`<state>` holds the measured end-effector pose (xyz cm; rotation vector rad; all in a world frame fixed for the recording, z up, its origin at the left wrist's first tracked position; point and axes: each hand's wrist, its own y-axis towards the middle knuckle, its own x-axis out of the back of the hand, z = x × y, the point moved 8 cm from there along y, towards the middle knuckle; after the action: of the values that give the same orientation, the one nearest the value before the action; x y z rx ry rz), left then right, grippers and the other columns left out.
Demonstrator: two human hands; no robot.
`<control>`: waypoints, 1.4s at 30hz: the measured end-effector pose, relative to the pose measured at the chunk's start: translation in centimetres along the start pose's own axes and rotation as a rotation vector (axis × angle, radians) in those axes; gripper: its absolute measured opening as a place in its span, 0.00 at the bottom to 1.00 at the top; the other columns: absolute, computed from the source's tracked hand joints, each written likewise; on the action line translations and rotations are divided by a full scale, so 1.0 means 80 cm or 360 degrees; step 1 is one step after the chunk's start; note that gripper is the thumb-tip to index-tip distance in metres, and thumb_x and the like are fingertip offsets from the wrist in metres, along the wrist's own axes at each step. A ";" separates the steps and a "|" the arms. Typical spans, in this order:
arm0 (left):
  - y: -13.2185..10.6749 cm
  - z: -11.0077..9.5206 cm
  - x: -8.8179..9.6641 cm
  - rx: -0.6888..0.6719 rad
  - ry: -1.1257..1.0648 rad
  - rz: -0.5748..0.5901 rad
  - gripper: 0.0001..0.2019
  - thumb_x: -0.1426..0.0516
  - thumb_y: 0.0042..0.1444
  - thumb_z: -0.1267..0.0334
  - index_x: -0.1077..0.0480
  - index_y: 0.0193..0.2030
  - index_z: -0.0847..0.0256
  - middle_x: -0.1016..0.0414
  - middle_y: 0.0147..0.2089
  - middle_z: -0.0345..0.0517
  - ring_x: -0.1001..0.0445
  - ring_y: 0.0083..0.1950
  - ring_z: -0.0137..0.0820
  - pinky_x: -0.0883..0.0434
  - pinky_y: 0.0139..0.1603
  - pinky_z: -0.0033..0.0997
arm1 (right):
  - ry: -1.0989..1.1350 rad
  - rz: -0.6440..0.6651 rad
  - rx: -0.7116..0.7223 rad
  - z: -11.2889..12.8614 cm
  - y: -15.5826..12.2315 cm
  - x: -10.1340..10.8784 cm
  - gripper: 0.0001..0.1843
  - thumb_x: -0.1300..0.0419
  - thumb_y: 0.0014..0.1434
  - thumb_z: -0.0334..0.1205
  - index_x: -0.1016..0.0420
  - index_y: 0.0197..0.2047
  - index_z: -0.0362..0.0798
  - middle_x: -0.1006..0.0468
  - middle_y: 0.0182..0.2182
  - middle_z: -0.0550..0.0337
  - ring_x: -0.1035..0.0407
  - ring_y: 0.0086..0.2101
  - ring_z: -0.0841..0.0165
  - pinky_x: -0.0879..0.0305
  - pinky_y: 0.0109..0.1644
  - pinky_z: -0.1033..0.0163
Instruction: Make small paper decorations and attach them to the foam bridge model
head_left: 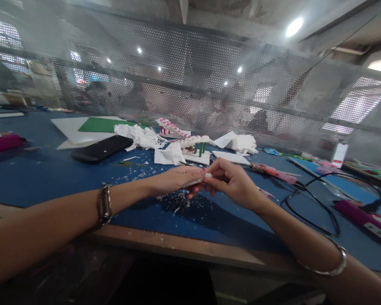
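Observation:
Over the front of the blue table, my left hand (178, 178) is closed around a small whitish piece (195, 181), whose exact kind I cannot make out. Pinched fingers of my right hand (230, 180) grip the same piece at its right end. Part of it is hidden by my fingers. White shavings (182, 205) lie scattered on the table below. Just beyond my hands stands a small white model with green posts (198, 148), and behind it another with red posts and pink dots (171, 127).
A black phone (103, 148) lies left, near crumpled white paper (139, 134) and a green sheet (109, 125). To the right are a pink-handled soldering-iron-like tool (274, 173), a looping black cable (305, 226) and a purple power strip (365, 220). A perforated metal screen (190, 72) stands behind.

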<state>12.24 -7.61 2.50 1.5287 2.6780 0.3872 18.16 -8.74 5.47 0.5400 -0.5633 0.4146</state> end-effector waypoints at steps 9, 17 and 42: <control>0.005 0.001 0.027 -0.0066 -0.0088 -0.0235 0.09 0.54 0.55 0.62 0.38 0.30 0.64 0.38 0.23 0.39 0.38 0.21 0.21 0.42 0.23 0.23 | -0.0535 -0.0232 -0.0103 -0.011 0.006 0.044 0.11 0.51 0.54 0.45 0.39 0.35 0.46 0.30 0.20 0.62 0.36 0.21 0.73 0.39 0.26 0.66; -0.001 -0.016 0.030 -0.0198 -0.0218 -0.0332 0.05 0.55 0.57 0.65 0.47 0.31 0.61 0.39 0.24 0.37 0.40 0.19 0.20 0.46 0.22 0.24 | -0.1543 0.0312 -0.0175 -0.064 0.011 0.020 0.06 0.48 0.51 0.35 0.32 0.30 0.44 0.29 0.29 0.55 0.37 0.30 0.69 0.44 0.33 0.65; 0.002 -0.019 0.047 -0.0196 -0.0157 -0.0419 0.13 0.62 0.57 0.64 0.45 0.24 0.62 0.55 0.16 0.32 0.59 0.16 0.20 0.56 0.17 0.22 | -0.1026 -0.0131 -0.0358 -0.039 0.009 0.046 0.14 0.55 0.54 0.48 0.40 0.27 0.48 0.34 0.20 0.61 0.40 0.21 0.70 0.46 0.25 0.66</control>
<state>10.17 -4.61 4.33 1.1146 2.6740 0.4408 21.85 -5.59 5.72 0.4733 -1.1870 0.0853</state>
